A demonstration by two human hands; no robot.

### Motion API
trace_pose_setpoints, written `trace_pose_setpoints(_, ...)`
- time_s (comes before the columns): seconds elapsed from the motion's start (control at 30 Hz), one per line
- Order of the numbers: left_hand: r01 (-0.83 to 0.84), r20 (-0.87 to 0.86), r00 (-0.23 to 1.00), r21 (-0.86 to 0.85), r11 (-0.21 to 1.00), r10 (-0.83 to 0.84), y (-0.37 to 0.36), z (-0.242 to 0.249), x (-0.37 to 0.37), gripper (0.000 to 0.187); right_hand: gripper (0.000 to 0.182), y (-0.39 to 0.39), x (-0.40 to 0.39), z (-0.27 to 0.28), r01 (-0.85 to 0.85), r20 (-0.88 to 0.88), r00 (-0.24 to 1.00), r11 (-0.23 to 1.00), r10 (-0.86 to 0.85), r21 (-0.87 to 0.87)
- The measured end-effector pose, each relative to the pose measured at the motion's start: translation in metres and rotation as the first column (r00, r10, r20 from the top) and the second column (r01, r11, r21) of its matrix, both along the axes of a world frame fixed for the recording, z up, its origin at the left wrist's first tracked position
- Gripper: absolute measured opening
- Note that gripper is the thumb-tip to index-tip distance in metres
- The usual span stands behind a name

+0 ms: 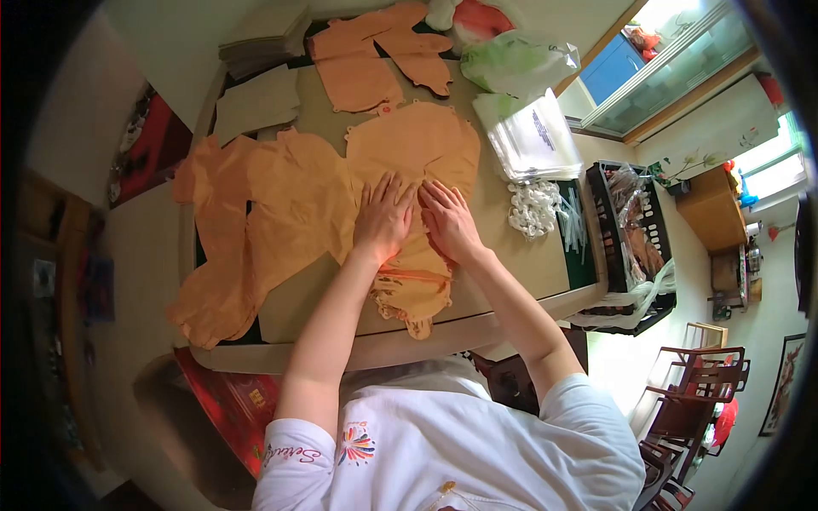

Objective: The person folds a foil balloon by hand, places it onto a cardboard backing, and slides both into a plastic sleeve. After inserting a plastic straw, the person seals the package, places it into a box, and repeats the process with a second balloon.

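Note:
Both hands lie flat, side by side, on an orange foil sheet with small tabs along its edge. My left hand presses on its middle with the fingers stretched out. Just right of it, my right hand rests with its fingers slightly spread. Below the hands, the sheet's lower end is crumpled and shiny near the table's front edge. More orange foil pieces lie to the left, touching this sheet. Another orange foil piece lies farther back. What is under my palms is hidden.
On the table's right are clear plastic bags, a green-white bag, a white coiled bundle and thin clear tubes. A black crate stands beyond the right edge. Grey-brown sheets lie at the back left.

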State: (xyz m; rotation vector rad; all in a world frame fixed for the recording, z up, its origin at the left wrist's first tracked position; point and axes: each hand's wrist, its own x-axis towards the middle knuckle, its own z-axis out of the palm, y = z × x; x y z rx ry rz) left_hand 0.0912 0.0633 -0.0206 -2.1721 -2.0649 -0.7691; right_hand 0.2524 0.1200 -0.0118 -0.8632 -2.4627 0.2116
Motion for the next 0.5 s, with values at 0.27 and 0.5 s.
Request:
trace_pose_setpoints(0.27, 0.006, -0.006, 1.000, -0.132, 0.991, -0.007, -0.001, 0.001, 0.000, 0.043, 0.045, 0.080, -0.035, 0.031, 0.556, 0.108, 0.823, 0.756, -0.557, -0.346)
trace_pose_setpoints(0.5, 0.014, -0.022, 1.000, -0.069, 0.998, -0.015, -0.001, 0.001, 0.000, 0.039, 0.057, 0.168, -0.047, 0.036, 0.611, 0.396, 0.789, 0.666, -0.470, -0.428)
